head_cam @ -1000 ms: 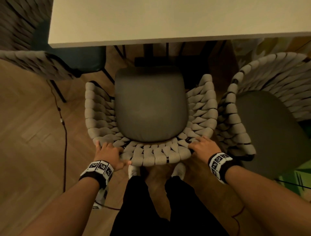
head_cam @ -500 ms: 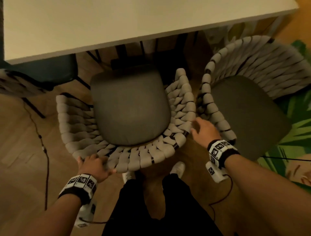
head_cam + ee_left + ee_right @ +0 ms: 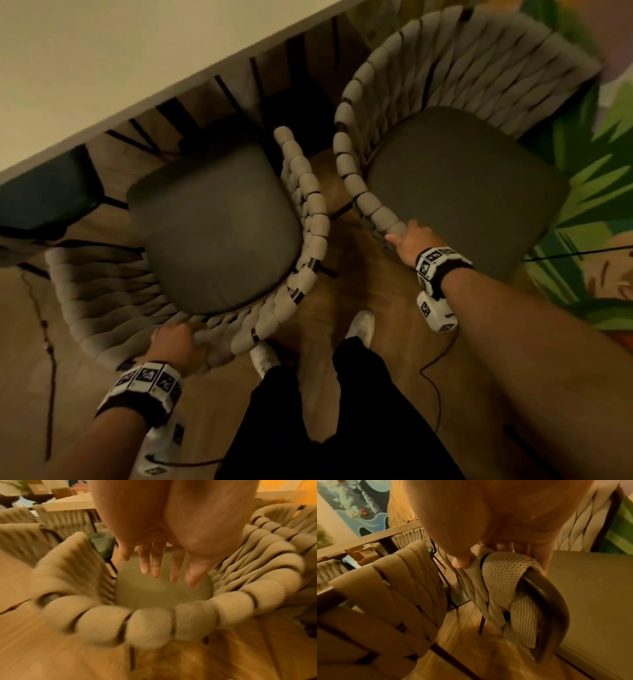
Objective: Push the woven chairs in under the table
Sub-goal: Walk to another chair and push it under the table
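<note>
From the head view, my left hand (image 3: pixel 178 346) rests on the left woven chair (image 3: pixel 308 212), whose seat front sits under the table (image 3: pixel 102 61); my right hand (image 3: pixel 407 240) grips the right woven chair (image 3: pixel 356 185), which stands outside the table edge. The left wrist view shows my fingers (image 3: pixel 145 566) straight and spread above the seat cushion (image 3: pixel 159 593). In the right wrist view my thumb (image 3: pixel 461 562) pinches the woven rim (image 3: pixel 503 566).

Both woven chairs: beige ribbed weave (image 3: pixel 310 192) on a black frame (image 3: pixel 544 588), dark grey seat cushions (image 3: pixel 219 233). Weave on the right chair (image 3: pixel 479 78) shows a dotted mesh knit up close. Table (image 3: pixel 102 51) top off-white. Floor (image 3: pixel 20 342) warm brown wood planks. Rug (image 3: pixel 596 178) green leaf pattern. Wristbands (image 3: pixel 147 383) black with white tags in black squares. Trousers (image 3: pixel 342 428) black, shoes (image 3: pixel 361 325) white.
</note>
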Demonstrator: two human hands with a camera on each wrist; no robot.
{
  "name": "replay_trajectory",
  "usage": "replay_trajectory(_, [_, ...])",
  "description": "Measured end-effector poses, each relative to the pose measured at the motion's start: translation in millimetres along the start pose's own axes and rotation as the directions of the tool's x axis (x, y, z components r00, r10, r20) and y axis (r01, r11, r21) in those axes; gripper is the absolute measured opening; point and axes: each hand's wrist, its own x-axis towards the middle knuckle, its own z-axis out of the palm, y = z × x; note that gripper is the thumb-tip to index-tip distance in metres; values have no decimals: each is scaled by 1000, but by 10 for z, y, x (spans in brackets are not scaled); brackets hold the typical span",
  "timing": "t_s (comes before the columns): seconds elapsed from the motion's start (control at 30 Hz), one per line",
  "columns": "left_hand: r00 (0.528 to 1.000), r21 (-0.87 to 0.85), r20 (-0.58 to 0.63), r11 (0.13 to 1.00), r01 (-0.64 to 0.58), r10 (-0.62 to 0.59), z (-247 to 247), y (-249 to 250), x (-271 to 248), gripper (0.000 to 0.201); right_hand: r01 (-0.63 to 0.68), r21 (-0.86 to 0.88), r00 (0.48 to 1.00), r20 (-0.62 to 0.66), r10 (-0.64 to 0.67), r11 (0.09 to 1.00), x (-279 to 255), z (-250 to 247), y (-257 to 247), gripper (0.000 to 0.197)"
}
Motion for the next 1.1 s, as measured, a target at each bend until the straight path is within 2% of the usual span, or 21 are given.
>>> replay_trajectory(0.07, [993, -34, -64, 994, -102, 100, -227, 360, 4, 37, 21, -65, 1000, -9, -21, 998, -116, 41, 162, 57])
replay_trajectory(0.17, [959, -6, -134, 967, -254, 251, -514, 898, 20, 45, 45, -129, 999, -15, -47, 991, -327, 152, 399, 54])
replay_trajectory(0.27, [933, 16, -166, 947, -321, 319, -771, 1328, 112, 43, 64, -114, 998, 5, -64, 991, -539, 305, 662, 52])
replay_trajectory(0.37, [908, 64, -141, 919, -389, 394, -1014, 1700, 236, 45, 71, -129, 997, 9, -71, 989, -744, 456, 928, 52])
replay_trajectory(0.53, [816, 179, -137, 825, -537, 561, -1402, 2234, 405, 40, 12, -144, 1000, 29, -8, 989, -1085, 651, 1397, 55])
replay_trajectory(0.6, [764, 246, -111, 762, -599, 636, -1510, 2429, 463, 51, -4, -124, 997, 74, 13, 992, -1211, 676, 1638, 57])
replay_trajectory(0.73, [682, 525, 7, 577, -625, 732, -1580, 2871, 542, 55, -89, -169, 986, 122, 111, 982, -1485, 662, 2078, 85])
replay_trajectory(0.83, [599, 692, 100, 377, -615, 794, -1583, 3223, 725, 73, -198, -212, 933, 258, 251, 957, -1679, 664, 2085, 110])
replay_trajectory(0.87, [563, 739, 142, 291, -607, 814, -1581, 3344, 788, 78, -213, -228, 916, 290, 275, 950, -1700, 675, 1983, 109])
replay_trajectory(0.9, [539, 785, 182, 208, -583, 823, -1577, 3464, 830, 83, -193, -227, 925, 282, 254, 955, -1697, 704, 1827, 102])
replay_trajectory(0.97, [505, 848, 254, 61, -527, 825, -1577, 3707, 860, 89, -121, -133, 977, 158, 142, 984, -1626, 844, 1456, 91])
replay_trajectory(1.03, [493, 872, 341, -72, -485, 800, -1513, 3907, 846, 85, -86, 22, 991, 108, 84, 996, -1584, 1019, 1019, 87])
replay_trajectory(1.07, [510, 879, 385, -137, -457, 769, -1457, 3977, 830, 81, -91, 63, 992, 90, 85, 994, -1576, 1121, 850, 83])
replay_trajectory(1.1, [545, 882, 420, -184, -435, 726, -1388, 4025, 820, 80, -119, 84, 992, 45, 116, 989, -1589, 1208, 737, 77])
